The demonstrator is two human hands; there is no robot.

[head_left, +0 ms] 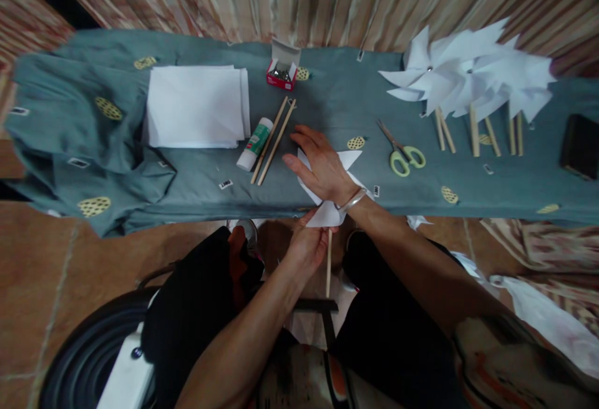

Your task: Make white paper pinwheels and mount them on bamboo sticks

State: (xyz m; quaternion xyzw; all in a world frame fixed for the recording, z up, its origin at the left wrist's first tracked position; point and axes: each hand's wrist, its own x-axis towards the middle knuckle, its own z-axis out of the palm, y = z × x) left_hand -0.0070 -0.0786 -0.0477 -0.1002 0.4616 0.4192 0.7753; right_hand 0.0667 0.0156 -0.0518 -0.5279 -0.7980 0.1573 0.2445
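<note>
A white paper pinwheel (350,159) on a thin wooden stick (329,265) lies at the table's front edge, partly hidden by both hands. My left hand (311,243) is closed around its lower side, where the stick meets the paper. The stick points down toward my lap. Across the top of the pinwheel stretches my right hand (322,168), its fingers extended and thumb apart, palm over the paper. Whether it presses on the centre is hidden. Left of that hand lie two loose wooden sticks (277,140) and a green-and-white glue stick (255,143).
A stack of white paper (196,106) lies on the left of the cloth-covered table (337,97). Behind stands an open red box of metal pins (282,75). Green-handled scissors (406,156) rest to the right, below several pinwheels (491,75). A dark object (580,147) sits far right.
</note>
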